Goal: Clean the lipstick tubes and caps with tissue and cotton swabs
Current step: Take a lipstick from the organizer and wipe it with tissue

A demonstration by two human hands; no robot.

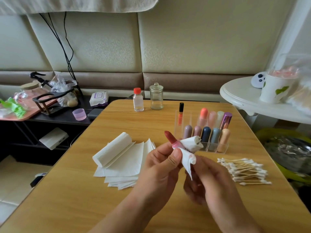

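Note:
My left hand grips an open lipstick with its red bullet pointing up and left above the wooden table. A white tissue is wrapped round the lower part of the tube, and my right hand holds the tissue from below. A tissue roll lies on a fanned stack of tissue sheets to the left. A pile of cotton swabs lies to the right. A clear organizer behind my hands holds several capped lipsticks.
A small bottle with a red cap and a lidded glass jar stand at the table's far edge. An orange lip gloss stands in the organizer. A cluttered side shelf is at left, a white round table at right.

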